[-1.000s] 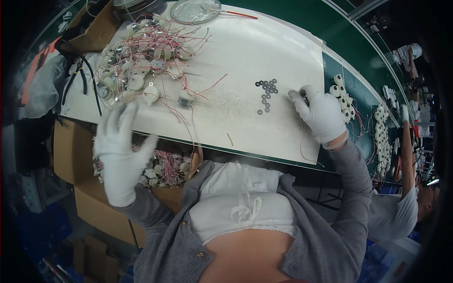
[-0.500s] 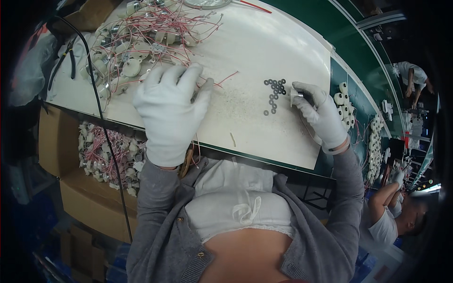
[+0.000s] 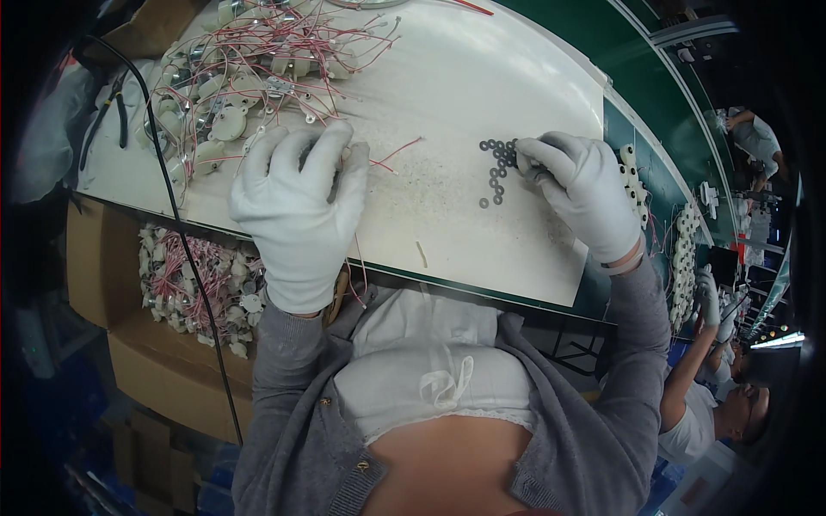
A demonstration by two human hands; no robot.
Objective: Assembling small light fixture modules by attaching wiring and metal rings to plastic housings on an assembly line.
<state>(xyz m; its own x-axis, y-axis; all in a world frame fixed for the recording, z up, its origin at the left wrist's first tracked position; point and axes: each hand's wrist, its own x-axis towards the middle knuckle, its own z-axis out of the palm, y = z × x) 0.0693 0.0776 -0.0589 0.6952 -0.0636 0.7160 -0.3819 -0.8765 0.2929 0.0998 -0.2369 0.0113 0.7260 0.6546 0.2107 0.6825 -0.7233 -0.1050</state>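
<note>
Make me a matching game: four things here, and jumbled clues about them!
1. left hand
2. small rings
3. pliers
4. open cardboard box

A. lower than the white tabletop
B. grey, next to the right hand
C. near red wires
D. at the tabletop's left end

Right pairs: 1-C, 2-B, 3-D, 4-A

Dozen-plus rings (image 3: 502, 161); one pair of pliers (image 3: 123, 127)
</note>
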